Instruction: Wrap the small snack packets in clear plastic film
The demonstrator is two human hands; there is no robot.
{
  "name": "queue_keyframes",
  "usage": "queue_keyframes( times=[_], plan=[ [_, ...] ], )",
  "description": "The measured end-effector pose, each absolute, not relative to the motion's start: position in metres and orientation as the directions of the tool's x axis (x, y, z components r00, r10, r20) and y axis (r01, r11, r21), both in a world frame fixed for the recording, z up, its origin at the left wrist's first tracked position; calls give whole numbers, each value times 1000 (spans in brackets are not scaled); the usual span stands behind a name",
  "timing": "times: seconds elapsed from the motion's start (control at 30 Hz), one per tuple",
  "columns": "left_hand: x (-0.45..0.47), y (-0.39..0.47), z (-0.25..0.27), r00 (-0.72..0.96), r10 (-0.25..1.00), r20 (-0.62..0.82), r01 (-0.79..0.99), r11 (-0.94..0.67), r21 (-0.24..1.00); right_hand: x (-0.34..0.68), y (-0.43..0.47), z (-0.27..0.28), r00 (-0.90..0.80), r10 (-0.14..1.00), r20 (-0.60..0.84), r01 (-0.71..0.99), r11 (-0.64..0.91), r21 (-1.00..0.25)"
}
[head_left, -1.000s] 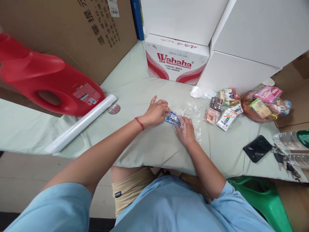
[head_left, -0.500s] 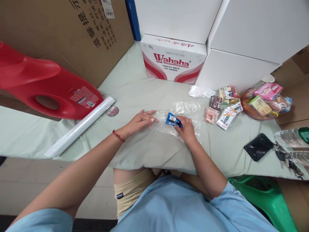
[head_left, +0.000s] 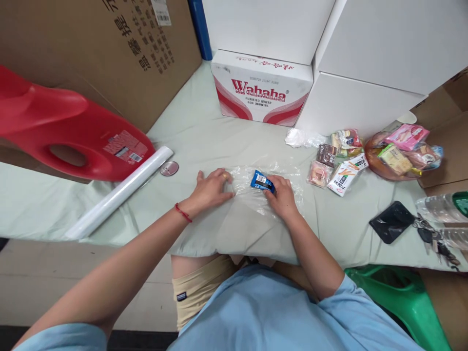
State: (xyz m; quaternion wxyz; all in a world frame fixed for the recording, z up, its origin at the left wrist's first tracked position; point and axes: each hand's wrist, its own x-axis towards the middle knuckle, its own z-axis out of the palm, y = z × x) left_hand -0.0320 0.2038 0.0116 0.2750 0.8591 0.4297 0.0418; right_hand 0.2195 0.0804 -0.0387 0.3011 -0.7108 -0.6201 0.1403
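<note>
A small blue snack packet (head_left: pixel 259 181) lies on a crumpled sheet of clear plastic wrap (head_left: pixel 244 178), which is spread over the pale green cloth (head_left: pixel 215 224). The fingers and thumb of my right hand (head_left: pixel 283 196) are closed on the packet's right end. At the wrap's left edge, my left hand (head_left: pixel 212 190) rests with its fingers apart and curved, fingertips at the film. Whether the left fingertips press the film down or only hover there I cannot tell. A red string bracelet (head_left: pixel 183 213) circles my left wrist.
Left stand a roll of plastic film (head_left: pixel 120 192), a round tin (head_left: pixel 169 168) and a big red jug (head_left: pixel 91 131). Behind is a Wahaha carton (head_left: pixel 261 90). Right are snack packets (head_left: pixel 341 178), a filled bowl (head_left: pixel 376 158), a black phone (head_left: pixel 392 222) and keys (head_left: pixel 435 239).
My left hand has shifted slightly, its fingers going from stretched toward the right to spread and curved at the wrap's edge. The wrap's left part is flatter. My right hand keeps the packet in place.
</note>
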Motion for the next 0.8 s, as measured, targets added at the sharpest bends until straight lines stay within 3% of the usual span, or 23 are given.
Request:
queue_keyframes(
  times=[0.2, 0.53, 0.67, 0.8],
  plan=[
    [-51, 205, 10, 705, 625, -335, 707, -580, 404, 222, 80, -39, 203, 966, 161, 784, -61, -617],
    [-67, 197, -2, 681, 627, -377, 731, -560, 390, 229, 73, -29, 283, 941, 187, 811, -130, -571],
    [-67, 192, -1, 676, 630, -383, 737, -559, 381, 223, 71, -24, 163, 954, 250, 818, 10, -575],
    [-70, 188, -2, 671, 630, -391, 742, -559, 372, 213, 71, -23, -7, 975, 222, 834, 129, -537]
  ],
)
